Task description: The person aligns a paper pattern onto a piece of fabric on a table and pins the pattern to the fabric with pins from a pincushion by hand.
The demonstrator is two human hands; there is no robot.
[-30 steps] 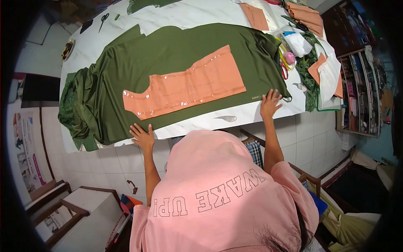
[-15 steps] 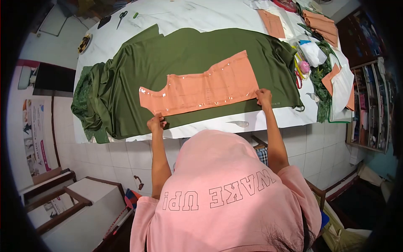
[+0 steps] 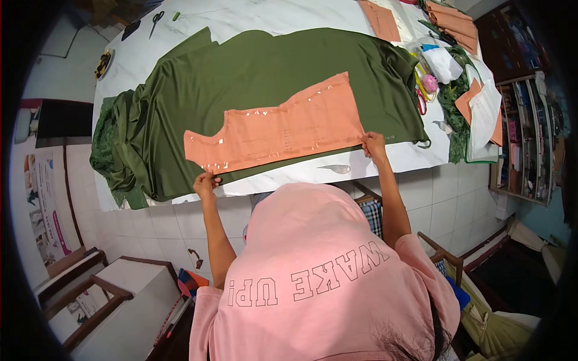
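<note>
Near front edge of white marbled table (image 3: pixel 397 157), your left hand (image 3: pixel 206 183) and right hand (image 3: pixel 374 145) pinch lower corners of salmon-orange flat fabric panel (image 3: pixel 271 143); cannot tell if olive-green satiny cloth (image 3: pixel 289 63) beneath is caught too. Pull evenly, without stretching; set panel's lower edge parallel to cloth's near edge.

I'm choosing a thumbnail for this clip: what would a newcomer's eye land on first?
Most likely the orange piece, bright against the dark green fabric spread on the white table, its near corners in the left grip and right grip. Next, the pink shirt with its "WAKE UP!" lettering, filling the bottom centre.
</note>
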